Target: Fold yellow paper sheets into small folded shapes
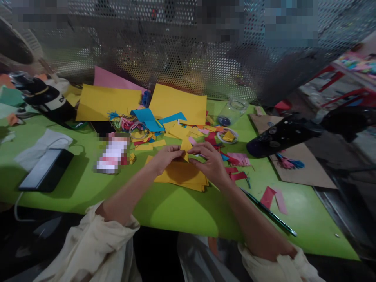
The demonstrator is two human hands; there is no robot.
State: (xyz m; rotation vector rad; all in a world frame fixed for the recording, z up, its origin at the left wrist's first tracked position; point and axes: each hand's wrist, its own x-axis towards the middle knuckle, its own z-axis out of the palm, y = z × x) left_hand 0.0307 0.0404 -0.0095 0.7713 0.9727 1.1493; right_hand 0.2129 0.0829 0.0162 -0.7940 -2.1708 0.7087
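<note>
A small folded piece of yellow paper (185, 145) is pinched between my two hands over the middle of the table. My left hand (167, 158) grips its left edge with thumb and fingers. On the other edge, my right hand (209, 158) holds it between thumb and fingertips. Right below both hands lies a stack of yellow-orange paper sheets (180, 174). Just beyond the fingers, loose yellow paper scraps (176, 129) and a blue paper strip (148, 119) are heaped together.
Yellow sheets (179, 103) lean at the back by a perforated metal screen (176, 51). A clear jar (233, 111), a roll of tape (227, 136) and a dark bottle (284, 135) stand or lie to the right. A pen (268, 211) rests near the front; a phone (113, 154) lies left.
</note>
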